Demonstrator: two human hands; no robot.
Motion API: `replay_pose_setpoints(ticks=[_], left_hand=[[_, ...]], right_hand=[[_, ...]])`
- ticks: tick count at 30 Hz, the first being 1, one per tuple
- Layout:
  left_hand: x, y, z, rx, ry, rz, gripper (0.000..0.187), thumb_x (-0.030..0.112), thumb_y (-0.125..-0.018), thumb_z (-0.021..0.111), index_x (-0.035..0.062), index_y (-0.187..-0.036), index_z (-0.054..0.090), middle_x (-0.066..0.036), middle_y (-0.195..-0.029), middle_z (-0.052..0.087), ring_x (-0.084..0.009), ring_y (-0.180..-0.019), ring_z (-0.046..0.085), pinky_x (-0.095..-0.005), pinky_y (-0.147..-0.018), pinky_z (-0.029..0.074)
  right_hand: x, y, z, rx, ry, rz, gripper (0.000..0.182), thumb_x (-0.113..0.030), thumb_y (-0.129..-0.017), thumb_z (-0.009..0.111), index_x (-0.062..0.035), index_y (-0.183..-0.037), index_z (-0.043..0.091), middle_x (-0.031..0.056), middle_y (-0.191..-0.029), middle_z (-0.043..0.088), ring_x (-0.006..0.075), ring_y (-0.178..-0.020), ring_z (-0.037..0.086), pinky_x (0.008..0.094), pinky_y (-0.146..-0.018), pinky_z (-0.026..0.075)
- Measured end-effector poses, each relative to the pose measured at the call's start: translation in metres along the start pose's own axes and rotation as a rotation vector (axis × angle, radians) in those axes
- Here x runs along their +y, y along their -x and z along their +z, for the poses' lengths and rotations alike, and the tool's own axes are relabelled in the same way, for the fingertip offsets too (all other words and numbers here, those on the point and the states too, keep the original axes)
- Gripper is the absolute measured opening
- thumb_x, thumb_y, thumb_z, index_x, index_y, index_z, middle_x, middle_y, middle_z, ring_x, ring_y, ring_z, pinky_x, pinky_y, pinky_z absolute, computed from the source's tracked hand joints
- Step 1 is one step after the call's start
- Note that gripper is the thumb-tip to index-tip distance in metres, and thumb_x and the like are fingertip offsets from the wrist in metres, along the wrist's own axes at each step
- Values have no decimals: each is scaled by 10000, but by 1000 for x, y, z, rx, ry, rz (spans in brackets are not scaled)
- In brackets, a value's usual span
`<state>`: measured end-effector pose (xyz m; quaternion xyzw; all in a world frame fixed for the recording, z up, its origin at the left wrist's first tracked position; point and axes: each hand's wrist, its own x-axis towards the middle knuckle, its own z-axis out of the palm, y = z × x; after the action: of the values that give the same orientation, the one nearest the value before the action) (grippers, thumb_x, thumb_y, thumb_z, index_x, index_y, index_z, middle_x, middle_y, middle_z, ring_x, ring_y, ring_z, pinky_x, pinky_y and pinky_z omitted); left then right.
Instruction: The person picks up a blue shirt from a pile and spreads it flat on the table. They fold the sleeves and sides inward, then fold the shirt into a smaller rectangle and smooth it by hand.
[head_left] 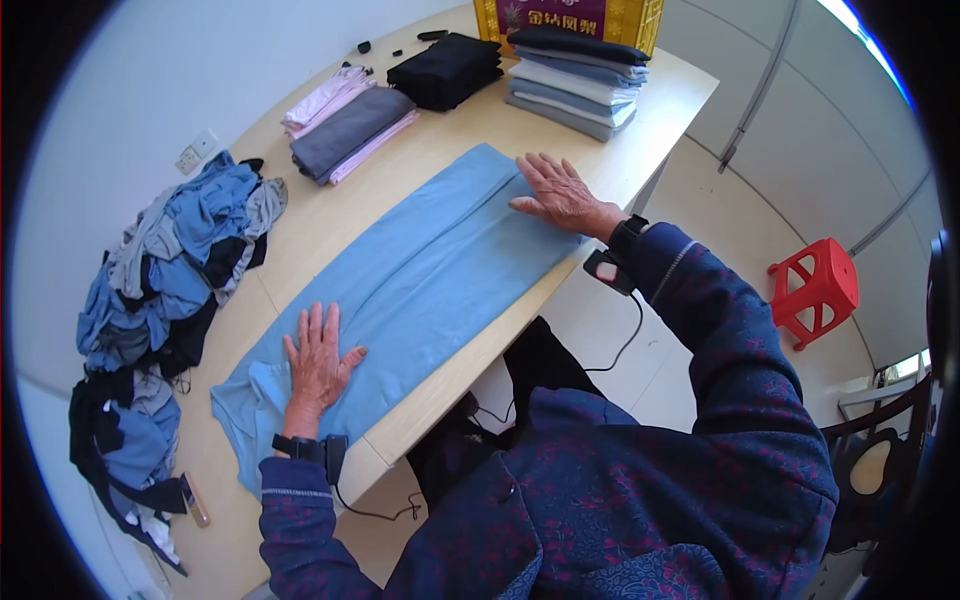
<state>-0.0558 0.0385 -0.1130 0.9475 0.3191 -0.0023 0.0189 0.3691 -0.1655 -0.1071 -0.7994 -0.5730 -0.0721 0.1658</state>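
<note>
A light blue garment [420,270] lies lengthwise across the table, flattened into a long folded strip with a lengthwise crease. My left hand [318,362] rests flat on its near-left end, fingers spread, beside a bunched, uneven part of the cloth. At the far right end my right hand [562,192] lies palm down with fingers stretched, on the edge of the cloth. Neither hand grips anything. Both wrists wear black straps with small boxes and cables.
Crumpled clothes [180,260] are heaped along the left wall. Behind the garment stand folded stacks: pink and grey [350,130], black [445,72], and mixed colours [578,85]. A yellow box [630,22] is at the back. A red stool [818,290] stands right of the table.
</note>
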Motion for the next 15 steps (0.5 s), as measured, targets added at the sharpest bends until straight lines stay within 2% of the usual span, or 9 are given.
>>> replay_pose_setpoints(ticks=[3,6,10,11,15], left_hand=[[-2,2,2,4,-12,0,860,631,-890,525,143,-1542,247,-161,-1600,201,-366,-1482,146,-667,-1127,105],[-3,1,3,13,-22,0,855,632,-892,521,146,-1541,248,-159,-1600,203,-367,-1480,148,-667,-1126,109],[-4,1,3,11,-22,2,848,629,-895,518,148,-1540,251,-158,-1599,204,-368,-1480,149,-668,-1127,109],[-4,1,3,8,-22,-4,847,628,-896,519,148,-1540,250,-159,-1599,204,-368,-1480,148,-668,-1126,109],[-2,1,0,-7,-15,-17,849,625,-896,522,147,-1542,245,-160,-1600,199,-369,-1481,144,-670,-1126,107]], right_hand=[[-43,21,-1,-110,73,-196,845,-669,-946,370,-27,-1490,295,228,-1544,281,386,-1453,218,528,-1188,138],[-48,43,22,-63,56,-256,827,-672,-934,383,-30,-1455,363,230,-1483,369,396,-1409,301,564,-1161,178],[-21,47,12,-75,60,-177,806,-654,-939,389,-33,-1453,377,213,-1494,359,387,-1407,306,562,-1158,187],[-16,49,7,-100,73,-147,772,-603,-946,441,-29,-1456,368,213,-1505,339,381,-1418,286,547,-1164,182],[14,54,-4,53,-115,41,668,-483,-922,573,-13,-1380,447,218,-1382,472,363,-1294,444,464,-1088,338]])
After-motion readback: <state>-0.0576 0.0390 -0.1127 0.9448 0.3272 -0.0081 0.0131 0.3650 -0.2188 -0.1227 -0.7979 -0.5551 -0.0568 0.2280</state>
